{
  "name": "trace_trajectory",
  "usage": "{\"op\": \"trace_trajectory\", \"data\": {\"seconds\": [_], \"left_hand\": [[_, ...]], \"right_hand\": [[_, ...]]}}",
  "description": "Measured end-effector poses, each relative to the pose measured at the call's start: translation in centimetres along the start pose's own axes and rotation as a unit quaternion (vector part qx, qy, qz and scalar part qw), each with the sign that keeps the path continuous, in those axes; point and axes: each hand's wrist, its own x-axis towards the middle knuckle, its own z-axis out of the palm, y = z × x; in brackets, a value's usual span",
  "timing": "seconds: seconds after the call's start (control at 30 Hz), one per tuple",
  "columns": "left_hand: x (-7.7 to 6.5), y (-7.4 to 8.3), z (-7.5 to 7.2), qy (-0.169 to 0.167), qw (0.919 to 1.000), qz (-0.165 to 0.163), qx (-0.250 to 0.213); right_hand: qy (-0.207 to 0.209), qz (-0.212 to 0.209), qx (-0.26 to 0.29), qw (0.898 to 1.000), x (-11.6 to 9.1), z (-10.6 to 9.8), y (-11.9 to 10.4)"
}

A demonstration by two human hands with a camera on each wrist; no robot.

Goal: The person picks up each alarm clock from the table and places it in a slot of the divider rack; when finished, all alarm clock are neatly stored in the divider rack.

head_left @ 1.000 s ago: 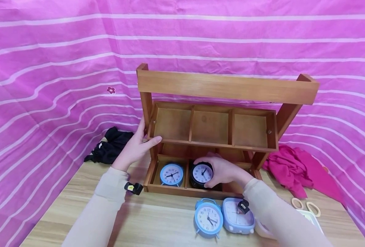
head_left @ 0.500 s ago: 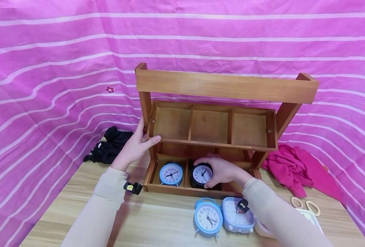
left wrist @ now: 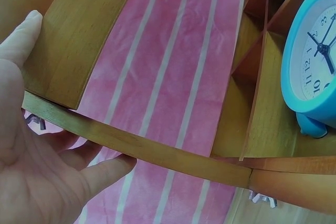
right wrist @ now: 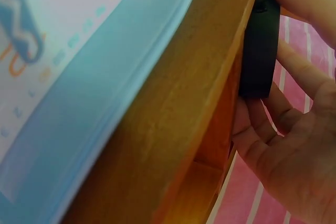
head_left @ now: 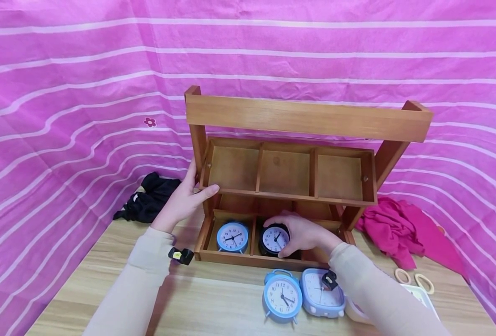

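A two-tier wooden shelf (head_left: 308,116) stands on the table, each tier split into compartments. My left hand (head_left: 185,200) grips its left side, thumb on the upper tray's edge and fingers behind the upright, as the left wrist view shows. In the lower tier's middle compartment, my right hand (head_left: 304,233) holds a round black alarm clock (head_left: 275,239) by its rim. The black body (right wrist: 260,45) of that clock shows between thumb and fingers in the right wrist view. A round blue alarm clock (head_left: 233,237) sits in the lower left compartment.
In front of the shelf stand a blue twin-bell clock (head_left: 283,298) and a pale blue square clock (head_left: 321,294). Scissors with cream handles (head_left: 424,283) lie at the right. A black cloth (head_left: 151,198) lies left, a magenta cloth (head_left: 394,228) right. Pink striped fabric hangs behind.
The black clock has shifted very slightly to the right within its compartment, with my right hand still holding it. My left hand stays in place on the shelf.
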Motion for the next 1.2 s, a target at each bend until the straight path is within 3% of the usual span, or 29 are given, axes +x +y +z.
{"op": "trace_trajectory", "data": {"seconds": [0.9,1.2], "left_hand": [[-0.05,-0.01,0.11,-0.003,0.9999,-0.015,-0.007],[-0.03,0.0,0.05,-0.001,0.9999,-0.011,-0.001]], "right_hand": [[-0.03,0.045,-0.004,0.999,0.13,0.12,-0.39],[-0.035,0.032,-0.011,0.999,0.11,0.04,-0.48]]}}
